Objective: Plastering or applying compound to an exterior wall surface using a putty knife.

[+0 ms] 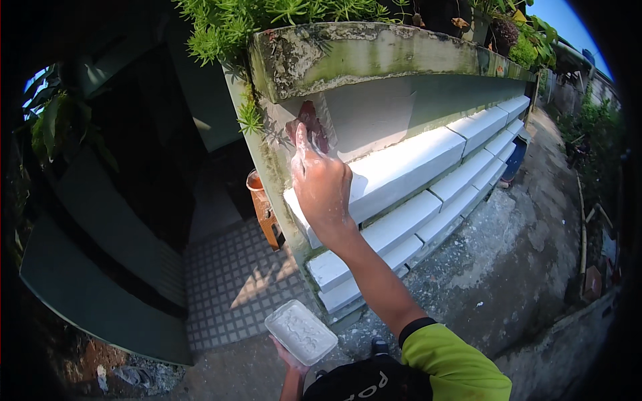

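Observation:
My right hand [322,184], smeared with white, is closed on a flat reddish-brown spreader [308,117], its index finger stretched along the back. The spreader is pressed against the wall panel [374,110], beneath the mossy ledge and near its left corner. Pale smooth coating covers part of the panel around it; farther right the panel looks greyer. Low by my body, my left hand [287,353] grips the left side of a shallow white tray [302,332]. White paste lies in the tray with a rough, lumpy surface.
White-painted stepped blocks [408,175] run below the panel toward the far right. Green plants [234,27] overhang the mossy ledge [374,57]. Left of the wall corner are an orange-brown stool [266,212] and a checkered tile floor [231,284]. Rough concrete ground [508,247] lies right.

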The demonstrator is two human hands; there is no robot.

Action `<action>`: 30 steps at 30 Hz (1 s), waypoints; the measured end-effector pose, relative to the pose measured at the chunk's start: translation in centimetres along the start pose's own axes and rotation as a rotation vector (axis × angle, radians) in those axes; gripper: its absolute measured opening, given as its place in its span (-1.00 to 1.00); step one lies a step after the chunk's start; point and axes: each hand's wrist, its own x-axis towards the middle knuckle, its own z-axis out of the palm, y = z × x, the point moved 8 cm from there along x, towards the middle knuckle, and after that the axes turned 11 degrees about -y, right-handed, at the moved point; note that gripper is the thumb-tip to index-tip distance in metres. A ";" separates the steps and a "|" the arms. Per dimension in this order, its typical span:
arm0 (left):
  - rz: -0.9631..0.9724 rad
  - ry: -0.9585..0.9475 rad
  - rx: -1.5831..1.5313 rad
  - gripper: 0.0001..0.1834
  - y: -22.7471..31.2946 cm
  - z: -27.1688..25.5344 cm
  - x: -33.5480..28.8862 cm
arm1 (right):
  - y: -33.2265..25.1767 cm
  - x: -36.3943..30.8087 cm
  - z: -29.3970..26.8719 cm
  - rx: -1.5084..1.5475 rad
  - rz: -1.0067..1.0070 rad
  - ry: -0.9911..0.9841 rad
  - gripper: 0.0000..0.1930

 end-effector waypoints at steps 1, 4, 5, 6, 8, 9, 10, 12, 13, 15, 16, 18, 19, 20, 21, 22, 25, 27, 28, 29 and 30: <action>-0.009 -0.034 0.051 -0.14 0.1 1.0 0.2 | -1.6 -1.6 0.0 0.052 -0.012 -0.047 -0.54; -0.018 -0.059 0.076 -0.12 0.1 1.4 1.1 | -2.2 -5.8 -3.0 0.216 -0.116 0.181 -0.66; -0.021 -0.061 0.052 -0.10 0.0 0.8 1.4 | -2.2 -7.2 -3.7 0.198 -0.168 0.217 -0.64; -0.035 -0.067 0.026 -0.11 0.1 1.2 1.5 | -1.2 -8.7 -3.8 0.305 -0.087 0.138 -0.67; -0.060 -0.049 -0.016 -0.13 -0.1 1.2 2.5 | -0.7 -11.9 -4.1 0.429 0.004 0.007 -0.70; -0.064 -0.028 -0.032 -0.14 -0.2 0.8 3.4 | 0.3 -13.3 -3.0 0.621 0.178 -0.115 -0.73; -0.048 -0.021 -0.019 -0.18 -0.1 0.6 3.9 | 1.2 -15.0 -1.4 0.803 0.361 -0.243 -0.75; -0.030 0.025 -0.014 -0.21 -0.1 1.0 4.5 | 2.3 -17.6 0.3 0.759 0.406 -0.426 -0.76; -0.039 0.041 0.002 -0.23 0.1 1.5 4.8 | 2.7 -18.9 1.5 0.699 0.430 -0.557 -0.77; -0.050 0.071 0.016 -0.25 -0.1 1.3 4.7 | 2.7 -20.5 3.1 0.613 0.381 -0.641 -0.71; -0.058 0.059 0.020 -0.26 -0.3 1.4 4.8 | 2.6 -21.4 3.8 0.599 0.328 -0.643 -0.72; -0.072 0.049 0.026 -0.26 -1.0 1.5 4.5 | 2.4 -22.8 4.2 0.584 0.281 -0.644 -0.74; -0.069 0.045 0.022 -0.26 -1.3 1.7 4.4 | 2.0 -23.4 4.5 0.576 0.284 -0.682 -0.72; -0.065 0.039 0.019 -0.27 -1.5 1.8 4.3 | 1.8 -24.1 4.8 0.567 0.286 -0.719 -0.71; -0.069 0.039 0.021 -0.27 -1.9 1.8 4.2 | 1.7 -24.7 4.9 0.567 0.291 -0.717 -0.71; -0.062 0.009 0.008 -0.27 -2.1 2.0 4.2 | 1.5 -25.4 5.3 0.581 0.275 -0.757 -0.71; -0.088 0.006 -0.006 -0.25 -2.9 2.8 4.0 | 1.1 -26.5 5.7 0.608 0.223 -0.771 -0.70; -0.118 0.035 -0.005 -0.24 -3.1 3.3 3.8 | 1.2 -26.7 5.9 0.624 0.186 -0.746 -0.70; -0.143 0.025 0.012 -0.20 -3.2 3.5 3.7 | 2.0 -27.1 6.5 0.646 0.249 -0.783 -0.70; -0.167 0.017 0.028 -0.16 -3.3 3.7 3.7 | 2.7 -27.7 7.1 0.669 0.312 -0.821 -0.70; -0.171 0.014 0.031 -0.16 -3.3 3.8 3.6 | 3.5 -28.3 7.7 0.668 0.316 -0.816 -0.70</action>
